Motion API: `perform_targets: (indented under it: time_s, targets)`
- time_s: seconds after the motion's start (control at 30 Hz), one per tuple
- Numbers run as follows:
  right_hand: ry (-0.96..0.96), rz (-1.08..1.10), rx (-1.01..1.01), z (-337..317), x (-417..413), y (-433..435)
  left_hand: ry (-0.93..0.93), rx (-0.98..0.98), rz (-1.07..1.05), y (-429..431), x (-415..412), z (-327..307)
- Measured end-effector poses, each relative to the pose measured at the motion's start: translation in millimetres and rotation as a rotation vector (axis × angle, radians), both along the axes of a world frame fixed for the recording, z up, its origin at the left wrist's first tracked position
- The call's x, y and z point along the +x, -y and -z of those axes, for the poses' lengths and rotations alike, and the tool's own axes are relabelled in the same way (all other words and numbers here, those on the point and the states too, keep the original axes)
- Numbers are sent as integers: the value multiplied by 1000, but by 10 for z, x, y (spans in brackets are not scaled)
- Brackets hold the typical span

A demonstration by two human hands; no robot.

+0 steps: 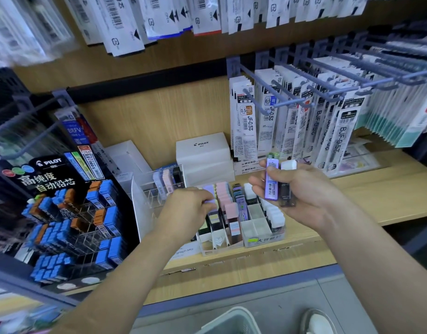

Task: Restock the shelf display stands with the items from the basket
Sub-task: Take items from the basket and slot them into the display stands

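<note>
My right hand [304,196] holds two or three lead cases above the shelf: a purple lead case [271,182] in front, a dark case with a white cap [286,186] beside it, and a green tip behind. My left hand [186,208] pinches a purple-capped lead case [210,202] over the left columns of the white divided display stand [264,239]. The stand holds rows of pink, purple, yellow and white-capped cases; some compartments near its front right hold nothing. The grey basket [231,321] shows at the bottom edge.
A black Pilot display [70,213] with blue and orange cases stands on the left. A clear acrylic stand [159,186] and a white Pilot box [205,155] sit behind. Refill packs [328,121] hang on pegs at the right. The wooden shelf edge [256,263] runs below.
</note>
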State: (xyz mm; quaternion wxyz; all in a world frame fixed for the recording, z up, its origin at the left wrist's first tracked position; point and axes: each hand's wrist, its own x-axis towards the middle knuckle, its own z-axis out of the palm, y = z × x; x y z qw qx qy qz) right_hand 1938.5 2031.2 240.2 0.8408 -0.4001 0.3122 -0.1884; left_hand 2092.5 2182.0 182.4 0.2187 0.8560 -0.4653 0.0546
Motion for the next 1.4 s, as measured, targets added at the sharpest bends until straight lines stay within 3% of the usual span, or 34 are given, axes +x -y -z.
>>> perform_targets:
  time_s: [0.2, 0.3, 0.43, 0.5, 0.63, 0.7, 0.9, 0.97, 1.07, 1.2, 1.33, 1.4]
  targets:
    - [-10, -88, -79, -5, 4, -65, 162, 41, 35, 16, 58, 200]
    - [-44, -153, -83, -15, -4, -102, 253, -29, 42, 10, 107, 260]
    - [-110, -239, -148, -14, -2, -138, 219, -66, 13, 10, 87, 260]
    - [-124, -260, -209, -5, 13, -152, 12, -160, -36, 46, 16, 109]
    - [-138, -314, -322, 4, 35, -183, -1066, -515, -27, 109, -227, -394]
    - [-143, -357, -373, -8, 35, -213, -1233, -569, 37, 84, -278, -516]
    - [-242, -414, -490, 9, 74, -284, -1190, -572, -14, -102, -210, -553]
    - [-253, -366, -392, 25, 105, -250, -1145, -650, -58, -213, -122, -602]
    - [-122, -284, -161, 12, 132, -200, -1012, -735, -84, -421, 56, -716]
    - [7, -211, -34, -11, 140, -210, -854, -622, -119, -624, 92, -673]
    - [-175, -258, -244, 7, 174, -240, -724, -523, -151, -636, 32, -521]
    - [-207, -244, -253, 19, 209, -239, -671, -466, -164, -632, 79, -442]
